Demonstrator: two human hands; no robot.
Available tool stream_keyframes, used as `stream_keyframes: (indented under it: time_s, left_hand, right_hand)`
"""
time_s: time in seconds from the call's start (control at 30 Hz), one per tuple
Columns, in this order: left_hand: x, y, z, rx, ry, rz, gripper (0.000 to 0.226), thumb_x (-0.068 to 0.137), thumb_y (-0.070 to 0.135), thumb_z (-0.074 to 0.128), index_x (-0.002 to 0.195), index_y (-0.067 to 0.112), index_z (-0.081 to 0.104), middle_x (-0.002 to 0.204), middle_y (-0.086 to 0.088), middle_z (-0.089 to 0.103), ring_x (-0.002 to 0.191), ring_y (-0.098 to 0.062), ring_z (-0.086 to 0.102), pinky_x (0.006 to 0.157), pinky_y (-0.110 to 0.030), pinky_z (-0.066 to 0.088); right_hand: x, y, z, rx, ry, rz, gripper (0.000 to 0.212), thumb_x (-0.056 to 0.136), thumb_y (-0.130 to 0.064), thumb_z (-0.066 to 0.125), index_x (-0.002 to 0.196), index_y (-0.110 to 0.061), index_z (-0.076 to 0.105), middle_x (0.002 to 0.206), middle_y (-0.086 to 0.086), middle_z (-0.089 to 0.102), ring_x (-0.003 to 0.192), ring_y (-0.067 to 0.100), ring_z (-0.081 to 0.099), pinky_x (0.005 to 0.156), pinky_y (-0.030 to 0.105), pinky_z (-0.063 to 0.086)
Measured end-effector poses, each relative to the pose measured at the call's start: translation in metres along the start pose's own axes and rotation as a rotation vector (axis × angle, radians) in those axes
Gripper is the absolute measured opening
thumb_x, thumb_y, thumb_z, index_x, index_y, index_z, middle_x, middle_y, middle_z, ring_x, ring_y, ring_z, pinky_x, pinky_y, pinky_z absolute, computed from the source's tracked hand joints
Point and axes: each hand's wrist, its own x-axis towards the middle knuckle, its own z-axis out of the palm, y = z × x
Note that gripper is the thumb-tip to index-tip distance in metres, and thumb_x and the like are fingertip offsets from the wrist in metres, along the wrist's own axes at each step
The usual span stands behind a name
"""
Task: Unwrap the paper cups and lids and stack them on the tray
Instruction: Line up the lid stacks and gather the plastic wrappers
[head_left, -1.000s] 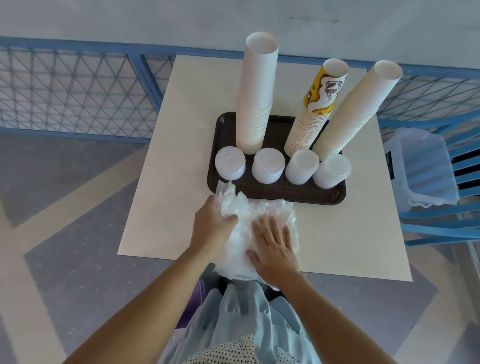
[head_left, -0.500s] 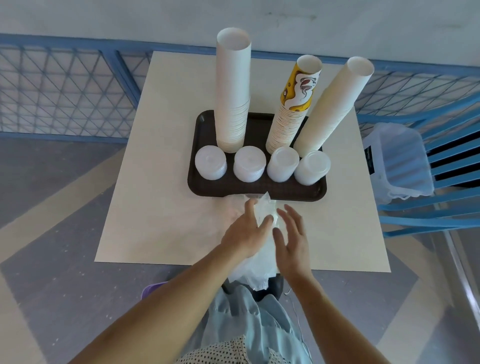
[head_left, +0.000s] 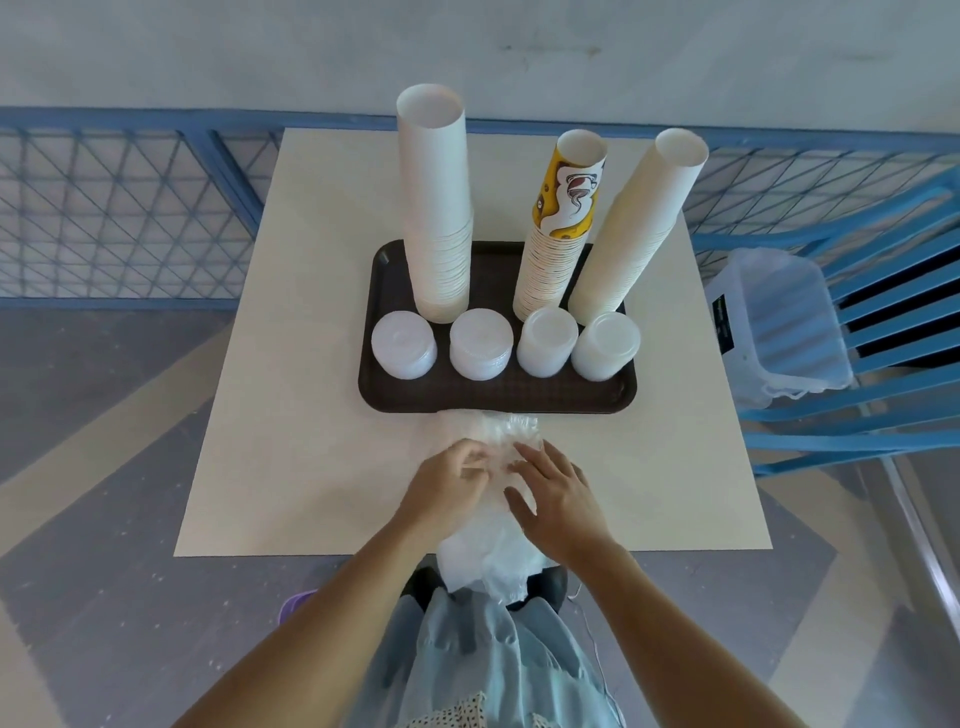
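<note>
On the table (head_left: 291, 415) the dark tray (head_left: 498, 397) carries, from left to right, a tall upright stack of plain white cups (head_left: 436, 208), a stack topped by a yellow printed cup (head_left: 563, 223) that leans right, and a third pale stack (head_left: 636, 228) leaning further right; in front of them stand four short stacks of clear lids (head_left: 503, 349) in a row, so the cups and lids look unwrapped and stacked. What is left in hand is the clear plastic wrap (head_left: 493, 530), a crumpled bundle lying just in front of the tray's near edge and trailing toward the person over the table's near edge, its long axis running from tray to body. The left hand (head_left: 441, 493) sits on the bundle's left side with fingers (head_left: 470, 457) curled, seeming to pinch the film, though the blur makes the grip hard to confirm. The right hand (head_left: 558, 499) lies on the bundle's right side, fingers (head_left: 530, 452) fairly flat and spread, pressing on the wrap and not closed around it. The wrap lies between and under both hands, equally near to each; gathering it would likely mean drawing both hands together along that near-far line. Further right, a clear plastic bin (head_left: 779, 322) rests on a blue chair (head_left: 893, 291), well apart from the hands.
</note>
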Motion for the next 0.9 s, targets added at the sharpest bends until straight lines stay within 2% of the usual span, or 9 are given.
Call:
stream_keyframes:
  time_s: [0.1, 0.23, 0.3, 0.4, 0.53, 0.63, 0.7, 0.8, 0.9]
  left_hand:
    - [0.004, -0.016, 0.002, 0.198, 0.21, 0.187, 0.028, 0.094, 0.025, 0.074, 0.121, 0.029, 0.071, 0.12, 0.012, 0.064, 0.107, -0.009, 0.065, 0.089, -0.012, 0.049]
    - [0.009, -0.034, 0.015, 0.713, 0.074, 0.277, 0.052, 0.09, 0.055, 0.071, 0.138, 0.039, 0.059, 0.144, 0.006, 0.043, 0.124, -0.019, 0.045, 0.103, -0.032, 0.049]
    - [0.01, -0.038, 0.019, 0.785, 0.127, 0.312, 0.051, 0.092, 0.061, 0.065, 0.138, 0.04, 0.057, 0.147, 0.004, 0.045, 0.124, -0.018, 0.048, 0.103, -0.033, 0.049]
    - [0.007, -0.036, 0.017, 0.823, 0.137, 0.336, 0.05, 0.095, 0.061, 0.061, 0.14, 0.041, 0.056, 0.151, 0.003, 0.043, 0.129, -0.019, 0.047, 0.106, -0.034, 0.046]
    - [0.005, -0.043, 0.009, 0.646, 0.062, 0.361, 0.044, 0.091, 0.049, 0.07, 0.134, 0.04, 0.065, 0.145, 0.006, 0.042, 0.128, -0.019, 0.043, 0.108, -0.033, 0.045]
    - [0.006, -0.054, 0.009, 0.233, 0.33, 0.2, 0.036, 0.084, 0.03, 0.081, 0.119, 0.025, 0.072, 0.131, 0.003, 0.044, 0.117, -0.015, 0.045, 0.102, -0.032, 0.048]
    - [0.005, -0.047, 0.009, 0.042, 0.443, -0.041, 0.052, 0.082, 0.032, 0.083, 0.126, 0.02, 0.059, 0.125, 0.001, 0.048, 0.108, -0.016, 0.053, 0.091, -0.026, 0.048]
    - [0.006, -0.026, 0.012, -0.147, 0.277, -0.318, 0.051, 0.086, 0.031, 0.081, 0.123, 0.017, 0.049, 0.101, 0.007, 0.062, 0.08, -0.003, 0.061, 0.057, -0.008, 0.044]
    - [0.013, -0.016, 0.018, -0.131, 0.19, -0.379, 0.03, 0.085, 0.035, 0.078, 0.104, 0.018, 0.062, 0.081, 0.008, 0.069, 0.07, -0.004, 0.065, 0.054, -0.02, 0.05]
  right_hand:
    - [0.003, 0.003, -0.002, 0.01, -0.037, -0.006, 0.039, 0.099, -0.047, 0.052, 0.127, -0.024, 0.066, 0.155, -0.006, 0.051, 0.149, 0.027, 0.04, 0.111, 0.049, 0.046]
    - [0.004, -0.009, -0.012, 0.053, 0.124, 0.009, 0.033, 0.085, -0.023, 0.07, 0.116, -0.017, 0.061, 0.153, 0.004, 0.048, 0.143, 0.029, 0.043, 0.109, 0.049, 0.045]
    - [0.004, -0.019, -0.017, 0.026, 0.252, -0.066, 0.031, 0.086, -0.022, 0.069, 0.116, -0.014, 0.064, 0.151, 0.009, 0.049, 0.144, 0.032, 0.042, 0.115, 0.045, 0.039]
    - [0.006, -0.022, -0.011, -0.06, 0.199, -0.167, 0.031, 0.097, -0.034, 0.062, 0.125, -0.02, 0.066, 0.152, 0.008, 0.051, 0.144, 0.035, 0.041, 0.115, 0.047, 0.038]
    - [0.002, 0.0, 0.01, -0.107, 0.06, -0.115, 0.032, 0.099, -0.038, 0.059, 0.129, -0.028, 0.063, 0.15, 0.0, 0.051, 0.145, 0.03, 0.042, 0.108, 0.049, 0.045]
    - [-0.002, 0.011, 0.021, -0.086, 0.033, -0.089, 0.034, 0.1, -0.034, 0.061, 0.134, -0.028, 0.061, 0.157, -0.002, 0.046, 0.152, 0.028, 0.035, 0.117, 0.047, 0.039]
    - [-0.003, 0.01, 0.024, -0.075, 0.034, -0.077, 0.034, 0.099, -0.031, 0.063, 0.132, -0.027, 0.062, 0.158, -0.002, 0.046, 0.153, 0.028, 0.034, 0.119, 0.046, 0.037]
    - [-0.001, 0.008, 0.025, -0.055, 0.034, -0.067, 0.032, 0.099, -0.028, 0.064, 0.131, -0.026, 0.062, 0.157, -0.002, 0.047, 0.154, 0.029, 0.033, 0.119, 0.048, 0.038]
    - [-0.001, 0.007, 0.023, -0.013, 0.044, -0.065, 0.032, 0.102, -0.025, 0.058, 0.133, -0.025, 0.062, 0.158, -0.002, 0.047, 0.155, 0.029, 0.031, 0.121, 0.048, 0.035]
